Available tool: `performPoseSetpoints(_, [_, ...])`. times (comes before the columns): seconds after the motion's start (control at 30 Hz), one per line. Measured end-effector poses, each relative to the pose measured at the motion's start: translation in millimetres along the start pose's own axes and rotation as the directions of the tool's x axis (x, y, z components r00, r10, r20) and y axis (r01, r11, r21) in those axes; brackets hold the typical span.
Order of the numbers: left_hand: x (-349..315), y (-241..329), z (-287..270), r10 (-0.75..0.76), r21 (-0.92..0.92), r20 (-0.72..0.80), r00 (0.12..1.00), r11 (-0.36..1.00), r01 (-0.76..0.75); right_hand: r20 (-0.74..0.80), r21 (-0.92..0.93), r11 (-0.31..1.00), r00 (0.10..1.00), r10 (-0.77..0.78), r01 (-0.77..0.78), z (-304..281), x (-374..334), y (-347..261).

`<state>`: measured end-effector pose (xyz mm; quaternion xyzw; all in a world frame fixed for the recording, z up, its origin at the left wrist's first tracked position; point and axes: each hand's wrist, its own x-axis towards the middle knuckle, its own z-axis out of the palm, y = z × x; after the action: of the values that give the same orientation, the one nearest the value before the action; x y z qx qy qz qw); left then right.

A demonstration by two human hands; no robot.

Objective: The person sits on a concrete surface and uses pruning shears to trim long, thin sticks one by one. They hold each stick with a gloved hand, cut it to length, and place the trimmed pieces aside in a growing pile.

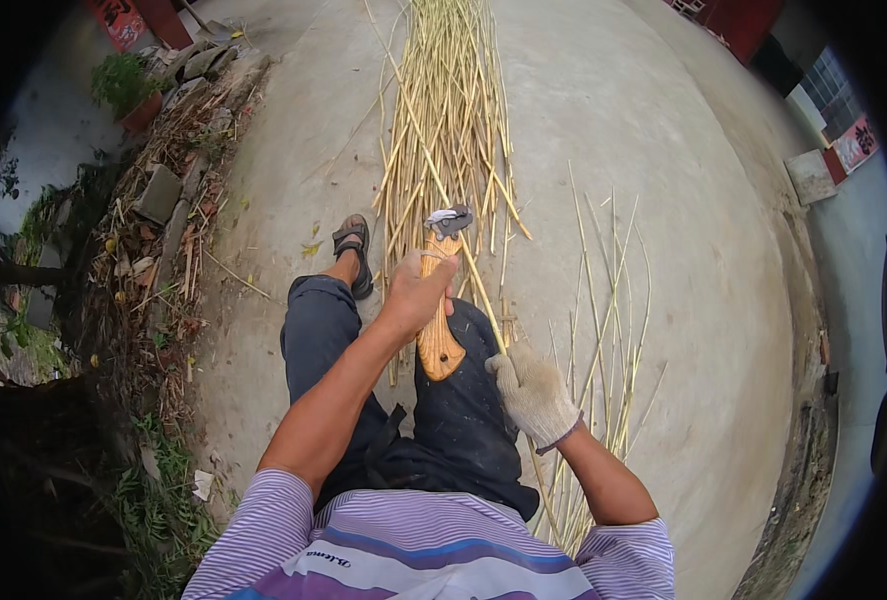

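Observation:
My bare left hand (422, 290) is wrapped round a wooden-handled tool (440, 352) with a small dark metal head, a whitish piece wrapped on it. In my right hand (536, 394), in a knitted white glove, is a long thin yellowish stalk (482, 295). The stalk slants up from the glove to the tool's head and seems to run on beyond it to the far left; whether it passes through the head I cannot make out. Its near end trails below the glove by my thigh. Ahead of the tool lies a thick pile of similar stalks (448, 110).
Several thin stalks (613, 340) lie spread on the concrete floor (703, 300) to my right. Along the left runs a strip of rubble and dry debris (168, 215), with a potted plant (128, 90) at its far end. My sandalled foot (351, 250) stands left of the pile.

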<state>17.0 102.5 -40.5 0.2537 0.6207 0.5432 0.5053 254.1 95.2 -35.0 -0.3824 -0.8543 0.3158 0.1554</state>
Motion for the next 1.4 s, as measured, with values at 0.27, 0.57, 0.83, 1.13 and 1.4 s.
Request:
performPoseSetpoints(0.27, [34,15,-49,0.027,-0.241,-0.23,0.973,0.967,-0.084,0.18,-0.091,0.991,0.977,0.114,-0.099,-10,-63,-8])
performPoseSetpoints(0.57, [65,44,-71,0.051,0.036,-0.114,0.992,0.998,-0.047,0.376,-0.26,0.962,0.91,0.175,-0.078,-45,-176,26])
performPoseSetpoints(0.83, [7,8,-7,-0.013,-0.022,0.006,1.0,1.0,0.013,0.409,0.409,0.682,0.79,0.457,-0.606,-27,-11,-19])
performPoseSetpoints(1.13, [-26,-30,7,-0.081,0.067,0.06,0.995,0.995,0.077,0.22,0.299,0.862,0.908,0.355,-0.41,16,0,-2])
performPoseSetpoints(1.4, [33,-10,-44,-0.076,-0.136,-0.141,0.987,0.989,0.056,0.274,0.168,0.963,0.948,0.16,-0.211,-3,-52,-8])
